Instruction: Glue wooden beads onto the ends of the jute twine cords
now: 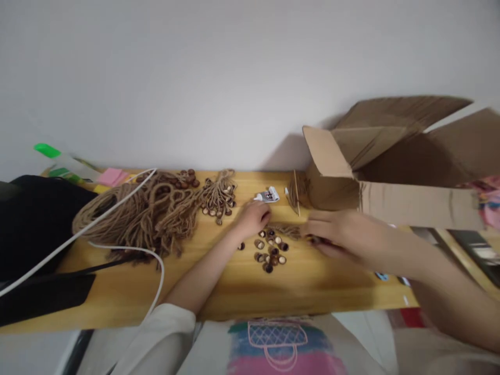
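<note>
My left hand [253, 217] rests on the wooden table with its fingers curled; what they hold, if anything, is hidden. Just beyond it lies a small white and grey tube [269, 195]. My right hand [336, 230], blurred by motion, has its fingers together round the right end of a short bundle of brown twine [289, 230], with something dark under the fingertips. Between and below the hands are scattered several small brown cup-shaped pieces with pale insides [272, 255]. A tied twine bunch with similar pieces on its ends [219, 195] lies left of my left hand.
A large heap of brown twine [156, 208] fills the left, crossed by a white cable [101, 224]. An open cardboard box [414, 200] stands at the right. A thin stick [297, 192] leans by a twine coil. A black item [39, 224] sits far left.
</note>
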Demonstrator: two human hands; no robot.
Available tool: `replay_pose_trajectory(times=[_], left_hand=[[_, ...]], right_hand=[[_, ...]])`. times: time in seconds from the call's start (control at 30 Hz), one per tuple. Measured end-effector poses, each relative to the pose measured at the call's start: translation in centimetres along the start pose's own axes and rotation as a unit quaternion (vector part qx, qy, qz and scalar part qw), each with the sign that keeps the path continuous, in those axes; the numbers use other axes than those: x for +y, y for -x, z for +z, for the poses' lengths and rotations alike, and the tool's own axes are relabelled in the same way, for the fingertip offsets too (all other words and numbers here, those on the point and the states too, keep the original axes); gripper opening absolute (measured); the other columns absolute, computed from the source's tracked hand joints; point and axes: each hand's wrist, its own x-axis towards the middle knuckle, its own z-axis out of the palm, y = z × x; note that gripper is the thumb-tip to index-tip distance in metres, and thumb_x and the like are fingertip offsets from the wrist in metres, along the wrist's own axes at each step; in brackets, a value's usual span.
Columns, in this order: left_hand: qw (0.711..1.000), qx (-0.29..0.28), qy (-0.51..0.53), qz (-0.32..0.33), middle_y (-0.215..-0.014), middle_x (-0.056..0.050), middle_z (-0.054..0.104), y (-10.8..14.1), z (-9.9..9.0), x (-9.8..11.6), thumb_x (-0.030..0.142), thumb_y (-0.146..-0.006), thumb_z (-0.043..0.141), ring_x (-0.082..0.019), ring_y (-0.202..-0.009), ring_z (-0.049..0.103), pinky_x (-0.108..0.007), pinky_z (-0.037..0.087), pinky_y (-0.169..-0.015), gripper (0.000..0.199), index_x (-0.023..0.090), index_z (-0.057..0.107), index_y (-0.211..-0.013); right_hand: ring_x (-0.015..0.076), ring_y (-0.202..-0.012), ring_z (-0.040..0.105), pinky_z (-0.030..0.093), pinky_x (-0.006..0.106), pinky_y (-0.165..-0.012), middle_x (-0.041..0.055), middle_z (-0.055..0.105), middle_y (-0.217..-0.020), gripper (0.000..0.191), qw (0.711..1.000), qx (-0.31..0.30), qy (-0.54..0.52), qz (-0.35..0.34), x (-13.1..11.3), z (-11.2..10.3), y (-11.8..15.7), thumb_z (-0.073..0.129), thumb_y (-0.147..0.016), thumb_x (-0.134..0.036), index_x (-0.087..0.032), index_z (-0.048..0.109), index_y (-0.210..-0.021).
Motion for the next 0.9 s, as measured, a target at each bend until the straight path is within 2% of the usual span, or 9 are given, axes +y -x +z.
replay_pose_trajectory(times=[0.03,0.1,0.17,0.27,0.43,0.57,0.77,0.83,0.9], left_hand=[[1.0,0.002,0.003,0.003,-0.084,-0.007,0.064,0.0,0.1,-0.1,0.02,-0.087,0.047,-0.02,-0.086,0.056,-0.033,0.042,-0.081,0.018,0.017,0.062,-0.078],[1.0,0.014,0.006,0.01,-0.083,-0.005,0.064,0.1,0.2,-0.1,0.019,-0.086,0.048,-0.019,-0.085,0.056,-0.033,0.042,-0.081,0.016,0.017,0.062,-0.078],[1.0,0.022,0.007,0.008,-0.08,-0.004,0.063,0.1,0.3,-0.1,0.019,-0.085,0.049,-0.019,-0.083,0.055,-0.032,0.042,-0.08,0.016,0.017,0.063,-0.077],[1.0,0.025,0.01,0.001,-0.077,-0.004,0.062,0.1,0.4,0.0,0.018,-0.085,0.048,-0.018,-0.082,0.055,-0.031,0.042,-0.08,0.017,0.017,0.062,-0.076],[0.999,0.034,0.009,-0.004,-0.073,-0.002,0.06,-0.1,0.5,0.3,0.017,-0.083,0.049,-0.016,-0.076,0.054,-0.029,0.042,-0.076,0.015,0.017,0.061,-0.074],[0.999,0.038,0.008,-0.012,-0.067,-0.001,0.059,-0.3,0.3,0.4,0.016,-0.082,0.05,-0.014,-0.069,0.053,-0.025,0.043,-0.068,0.014,0.017,0.059,-0.071],[0.997,0.001,0.061,-0.056,-0.073,-0.001,0.061,-0.9,-0.7,1.5,0.022,-0.085,0.047,-0.014,-0.07,0.055,-0.025,0.044,-0.067,0.016,0.017,0.059,-0.076],[0.999,0.0,0.035,-0.036,-0.076,-0.002,0.062,-1.5,-1.2,3.2,0.021,-0.086,0.045,-0.015,-0.075,0.056,-0.026,0.045,-0.07,0.017,0.017,0.058,-0.075],[1.0,-0.009,0.009,0.01,-0.078,-0.003,0.063,-2.2,-1.9,5.8,0.021,-0.087,0.045,-0.015,-0.076,0.056,-0.027,0.045,-0.07,0.018,0.017,0.058,-0.075]], right_hand=[[0.0115,-0.062,0.057,0.042,0.023,-0.057,0.0018,0.063,-0.077,0.013,0.994,-0.095,-0.031,-0.035,-0.1,2.1,-0.5,0.05,-0.086,-0.022,-0.023,0.063,-0.083],[0.0139,-0.071,0.059,0.042,0.024,-0.063,0.0045,0.063,-0.083,0.013,0.986,-0.152,-0.045,-0.042,0.5,6.3,-1.3,0.05,-0.084,-0.014,-0.018,0.062,-0.085],[0.0164,-0.076,0.059,0.043,0.026,-0.066,0.0065,0.063,-0.084,0.01,0.987,-0.15,-0.019,-0.055,1.5,9.6,-1.5,0.052,-0.084,-0.015,-0.016,0.061,-0.086],[0.0182,-0.081,0.06,0.044,0.028,-0.07,0.0089,0.063,-0.094,0.017,0.992,-0.097,0.021,-0.074,2.7,12.8,-1.2,0.048,-0.088,-0.02,-0.015,0.061,-0.098],[0.0184,-0.078,0.058,0.044,0.029,-0.065,0.009,0.062,-0.092,0.023,0.987,0.01,0.07,-0.147,2.8,15.7,-0.7,0.041,-0.09,-0.022,-0.016,0.06,-0.102],[0.0178,-0.077,0.057,0.044,0.029,-0.064,0.0071,0.061,-0.088,0.025,0.981,0.078,0.043,-0.175,2.8,17.4,-0.9,0.041,-0.089,-0.025,-0.017,0.058,-0.106],[0.0175,-0.075,0.058,0.044,0.028,-0.059,0.0043,0.062,-0.089,0.024,0.985,0.06,-0.003,-0.163,3.7,17.8,-0.7,0.05,-0.085,-0.031,-0.02,0.059,-0.105],[0.0172,-0.077,0.059,0.044,0.027,-0.057,0.0036,0.063,-0.09,0.024,0.989,0.042,-0.023,-0.139,3.8,17.9,-0.7,0.052,-0.085,-0.033,-0.022,0.059,-0.105],[0.0177,-0.082,0.06,0.046,0.027,-0.06,0.0034,0.065,-0.093,0.024,0.988,0.057,-0.053,-0.137,3.8,18.3,-1.0,0.054,-0.084,-0.035,-0.023,0.061,-0.104]])
